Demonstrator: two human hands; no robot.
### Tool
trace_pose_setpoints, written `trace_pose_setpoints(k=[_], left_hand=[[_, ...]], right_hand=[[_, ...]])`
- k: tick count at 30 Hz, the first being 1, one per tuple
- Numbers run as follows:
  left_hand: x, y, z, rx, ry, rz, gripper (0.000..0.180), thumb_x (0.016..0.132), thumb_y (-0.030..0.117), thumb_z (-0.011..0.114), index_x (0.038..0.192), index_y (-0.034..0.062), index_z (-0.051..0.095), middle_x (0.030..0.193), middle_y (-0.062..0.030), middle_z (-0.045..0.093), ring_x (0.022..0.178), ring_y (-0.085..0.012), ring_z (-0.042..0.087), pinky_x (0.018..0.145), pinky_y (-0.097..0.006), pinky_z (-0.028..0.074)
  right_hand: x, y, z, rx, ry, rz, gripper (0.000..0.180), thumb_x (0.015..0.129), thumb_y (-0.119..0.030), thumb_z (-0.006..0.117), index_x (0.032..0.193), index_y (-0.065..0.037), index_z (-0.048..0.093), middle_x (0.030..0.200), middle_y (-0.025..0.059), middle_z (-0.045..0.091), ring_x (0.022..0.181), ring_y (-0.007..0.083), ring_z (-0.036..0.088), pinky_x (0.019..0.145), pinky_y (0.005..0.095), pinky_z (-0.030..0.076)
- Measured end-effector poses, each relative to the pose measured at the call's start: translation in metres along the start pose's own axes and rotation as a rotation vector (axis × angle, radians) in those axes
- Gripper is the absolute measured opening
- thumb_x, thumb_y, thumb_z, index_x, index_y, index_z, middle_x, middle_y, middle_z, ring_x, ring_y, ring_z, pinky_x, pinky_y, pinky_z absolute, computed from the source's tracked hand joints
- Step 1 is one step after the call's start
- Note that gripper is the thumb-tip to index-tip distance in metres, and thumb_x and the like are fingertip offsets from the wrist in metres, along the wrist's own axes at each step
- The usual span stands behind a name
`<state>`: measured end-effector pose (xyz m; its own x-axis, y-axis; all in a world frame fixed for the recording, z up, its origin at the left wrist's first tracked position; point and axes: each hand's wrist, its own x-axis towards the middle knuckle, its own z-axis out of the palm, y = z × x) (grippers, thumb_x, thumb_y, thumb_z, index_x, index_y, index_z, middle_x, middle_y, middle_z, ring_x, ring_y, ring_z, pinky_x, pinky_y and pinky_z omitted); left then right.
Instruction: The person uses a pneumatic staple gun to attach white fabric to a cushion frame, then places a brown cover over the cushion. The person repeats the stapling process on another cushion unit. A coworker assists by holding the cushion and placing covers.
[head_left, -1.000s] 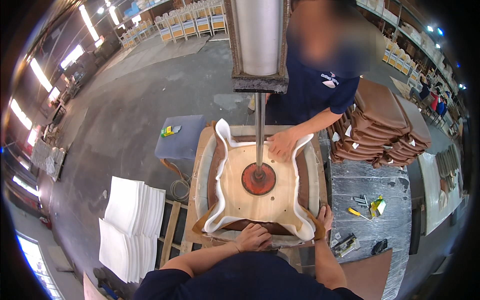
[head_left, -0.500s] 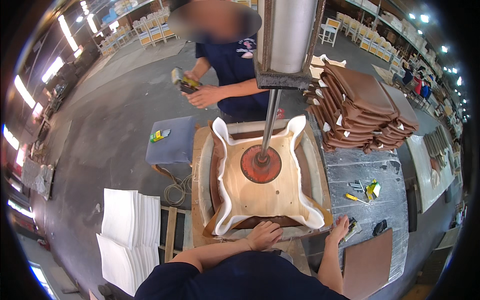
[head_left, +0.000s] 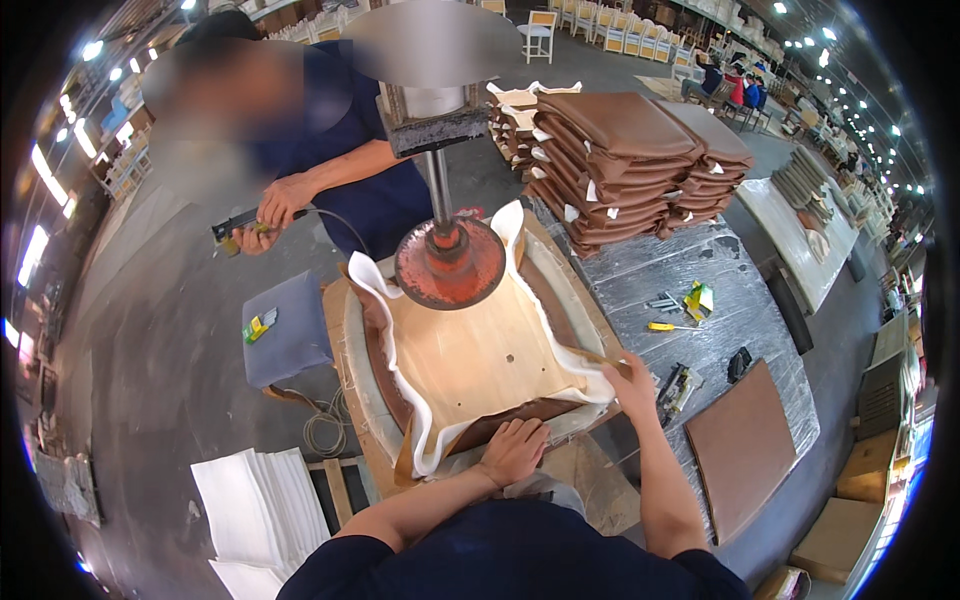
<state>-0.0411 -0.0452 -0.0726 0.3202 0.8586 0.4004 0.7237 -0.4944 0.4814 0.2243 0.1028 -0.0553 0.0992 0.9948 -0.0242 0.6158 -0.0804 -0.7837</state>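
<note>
A wooden seat board (head_left: 470, 345) lies in a mould, with white padding (head_left: 392, 365) and a brown leather-like cover (head_left: 505, 420) standing up around its edges. My left hand (head_left: 515, 452) rests on the near edge of the cover, its fingers stretched out and holding nothing. At the near right corner, my right hand (head_left: 630, 385) has its fingers closed on the cover and padding. Above the board hangs a red round press plate (head_left: 450, 265) on a metal rod. A staple gun (head_left: 679, 393) lies on the table, right of my right hand.
Across the mould, a co-worker's hands (head_left: 275, 215) hold a staple gun with a hose. Brown covered cushions (head_left: 625, 150) are piled on the wrapped table (head_left: 640, 285), near a screwdriver (head_left: 672, 327) and a brown sheet (head_left: 745, 440). White sheets (head_left: 260, 500) are stacked at left, near a blue stool (head_left: 288, 325).
The press plate has risen off the board. My right hand has moved from beside the staple gun to the cover's corner. The co-worker has shifted left in a view that has turned.
</note>
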Motion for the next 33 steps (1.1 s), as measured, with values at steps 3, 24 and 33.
trace_pose_setpoints(k=[3,24,33], left_hand=[[0.001,0.0,0.001,-0.013,0.033,-0.003,0.034,0.096,0.021,0.078,0.127,0.0103,0.07,0.121,-0.0078,0.069,0.105,-0.0287,0.066,0.093,-0.044,0.052],[0.005,0.009,-0.055,0.306,0.053,-0.372,0.105,0.077,0.054,0.096,0.167,0.0246,0.052,0.169,-0.0225,0.043,0.159,-0.0533,0.037,0.126,-0.076,0.028],[0.01,0.0,-0.065,0.241,0.045,-0.417,0.087,0.09,0.035,0.09,0.166,0.016,0.052,0.172,-0.0326,0.039,0.158,-0.0626,0.035,0.13,-0.073,0.026]], right_hand=[[0.036,-0.022,0.006,-0.337,-0.227,0.089,0.067,0.089,-0.032,0.091,0.145,-0.003,0.069,0.128,0.0261,0.079,0.12,0.0392,0.077,0.103,0.0463,0.059],[0.031,-0.134,-0.051,0.634,-0.373,-0.148,0.011,0.105,-0.01,0.074,0.1,-0.001,0.071,0.088,-0.0028,0.067,0.08,0.0054,0.058,0.071,0.0274,0.049],[0.108,-0.121,-0.036,0.851,-0.116,-0.086,0.009,0.102,-0.005,0.074,0.108,0.001,0.078,0.095,0.0017,0.076,0.085,0.0095,0.066,0.077,0.0279,0.053]])
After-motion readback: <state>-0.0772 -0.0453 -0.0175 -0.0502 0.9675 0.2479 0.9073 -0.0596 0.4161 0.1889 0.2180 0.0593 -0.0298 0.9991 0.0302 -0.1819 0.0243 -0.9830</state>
